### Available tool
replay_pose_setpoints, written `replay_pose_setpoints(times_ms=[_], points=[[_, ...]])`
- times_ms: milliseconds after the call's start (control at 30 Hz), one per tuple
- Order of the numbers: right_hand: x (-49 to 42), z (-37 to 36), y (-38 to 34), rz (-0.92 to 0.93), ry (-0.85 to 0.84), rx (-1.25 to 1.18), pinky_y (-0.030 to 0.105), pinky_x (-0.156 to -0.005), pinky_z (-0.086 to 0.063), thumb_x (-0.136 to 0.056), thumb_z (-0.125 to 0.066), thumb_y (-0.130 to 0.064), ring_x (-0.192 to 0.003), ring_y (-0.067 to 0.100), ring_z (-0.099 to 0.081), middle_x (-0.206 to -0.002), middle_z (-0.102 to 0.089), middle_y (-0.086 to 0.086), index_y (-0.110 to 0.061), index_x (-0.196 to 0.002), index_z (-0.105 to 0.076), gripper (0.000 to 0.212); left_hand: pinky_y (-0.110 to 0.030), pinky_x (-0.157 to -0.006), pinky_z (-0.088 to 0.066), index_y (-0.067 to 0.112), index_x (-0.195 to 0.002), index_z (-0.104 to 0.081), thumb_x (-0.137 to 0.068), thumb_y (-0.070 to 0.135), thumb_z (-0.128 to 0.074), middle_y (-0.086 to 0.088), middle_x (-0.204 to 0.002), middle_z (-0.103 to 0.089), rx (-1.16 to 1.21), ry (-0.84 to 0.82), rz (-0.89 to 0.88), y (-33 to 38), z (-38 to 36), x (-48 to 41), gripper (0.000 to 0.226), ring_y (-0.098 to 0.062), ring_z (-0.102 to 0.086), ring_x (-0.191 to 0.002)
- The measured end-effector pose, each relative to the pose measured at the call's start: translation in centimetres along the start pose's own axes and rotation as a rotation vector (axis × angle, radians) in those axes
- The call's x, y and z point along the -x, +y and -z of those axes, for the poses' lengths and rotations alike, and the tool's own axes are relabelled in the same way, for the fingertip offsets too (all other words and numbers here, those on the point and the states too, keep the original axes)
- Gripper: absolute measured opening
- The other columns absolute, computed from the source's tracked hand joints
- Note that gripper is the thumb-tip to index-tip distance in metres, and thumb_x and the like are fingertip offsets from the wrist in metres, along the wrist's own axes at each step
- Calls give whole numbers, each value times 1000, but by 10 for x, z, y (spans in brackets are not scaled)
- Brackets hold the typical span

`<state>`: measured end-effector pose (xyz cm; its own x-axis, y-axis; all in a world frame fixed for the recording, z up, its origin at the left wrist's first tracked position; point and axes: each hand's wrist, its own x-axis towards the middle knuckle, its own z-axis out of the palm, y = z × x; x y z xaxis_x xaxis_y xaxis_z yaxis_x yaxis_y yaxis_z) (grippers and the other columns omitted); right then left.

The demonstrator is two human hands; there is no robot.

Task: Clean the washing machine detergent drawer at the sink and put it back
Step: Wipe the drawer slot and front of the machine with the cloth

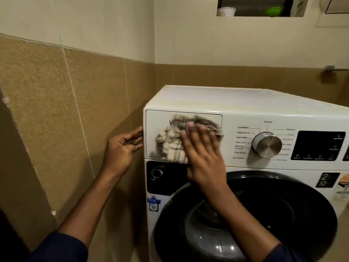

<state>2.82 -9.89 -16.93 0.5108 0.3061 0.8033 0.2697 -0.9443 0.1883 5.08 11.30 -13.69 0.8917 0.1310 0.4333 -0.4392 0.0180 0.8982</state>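
A crumpled beige-and-grey cloth (172, 146) is pressed under the flat, straightened fingers of the right hand (204, 154) against the front of the white rectangular detergent drawer (157, 122), which is seated closed in the white front-loading washing machine (245, 103). The left hand (120, 148), fingers loosely extended and holding nothing, is rested against the machine's corner just beside the drawer. A round silver metal dial (267, 145) is seen just right of the right hand.

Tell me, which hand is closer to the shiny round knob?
The right hand. It presses a cloth on the drawer front, just beside the knob. The left hand is at the left edge of the machine, farther away.
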Motion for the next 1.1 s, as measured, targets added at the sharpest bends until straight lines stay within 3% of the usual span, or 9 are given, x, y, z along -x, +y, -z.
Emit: replay_pose_setpoints(times_ms=[67,200,267,400,600,733,867,967,1100], points=[[11,11,21,-206,49,-27,45,-120,-6,-63,-44,-18,-148,29,-9,-158,-16,14,-9,-150,-26,90,-19,-87,-55,-3,-131,-53,-81,-29,-34,-13,-122,-63,-17,1,10,0,0,1,60,-18,-65,-106],[3,18,7,-462,112,-156,47,-120,-1,-65,-37,-11,-148,32,-1,-159,-6,14,-7,-151,-19,88,-24,-95,-51,-5,-132,-54,-82,-28,-34,-13,-126,-63,-48,12,14,0,-1,2,59,-20,-63,-115],[-1,10,-15,-387,64,-192,46,-120,-1,-65,-37,-14,-148,32,-2,-159,-6,13,-8,-151,-20,88,-24,-95,-51,-5,-132,-54,-81,-28,-34,-13,-126,-63,-53,20,27,-1,-2,2,59,-21,-62,-116],[8,-9,-53,43,-131,-158,42,-119,-10,-68,-45,-20,-146,27,-16,-157,-25,8,-14,-147,-37,79,-26,-93,-53,-6,-129,-57,-78,-28,-36,-16,-122,-66,-48,32,38,1,-2,1,60,-19,-66,-109],[17,11,-31,-194,-91,-245,41,-117,-19,-57,-53,0,-138,29,-36,-143,-47,14,-8,-138,-43,82,-21,-92,-53,-1,-132,-56,-81,-25,-40,-9,-125,-65,-72,4,35,1,1,4,59,-16,-63,-114],[21,22,-24,-297,-36,-227,46,-106,-41,-62,-61,9,-131,39,-40,-135,-46,22,-9,-129,-57,69,-24,-93,-53,1,-131,-57,-81,-25,-41,-10,-124,-66,-64,21,23,-2,1,3,59,-16,-64,-114],[17,22,-37,-278,-159,-115,46,-114,-29,-74,-41,-17,-138,36,-35,-141,-47,21,-3,-140,-45,67,-30,-96,-53,3,-131,-56,-81,-25,-40,-10,-124,-66,-69,26,20,0,1,5,59,-16,-64,-113],[6,25,-52,-305,-237,-98,46,-117,-22,-78,-41,-25,-139,36,-34,-144,-44,23,-1,-144,-37,70,-32,-97,-52,6,-131,-56,-80,-25,-39,-11,-124,-65,-67,22,10,1,0,6,61,-17,-64,-114],[-19,32,-69,-246,-344,-199,44,-120,-9,-84,-34,-29,-144,33,-20,-153,-31,21,-2,-150,-20,72,-22,-87,-56,9,-129,-55,-78,-26,-37,-7,-116,-69,-46,19,14,5,-3,9,65,-7,-68,-105]])
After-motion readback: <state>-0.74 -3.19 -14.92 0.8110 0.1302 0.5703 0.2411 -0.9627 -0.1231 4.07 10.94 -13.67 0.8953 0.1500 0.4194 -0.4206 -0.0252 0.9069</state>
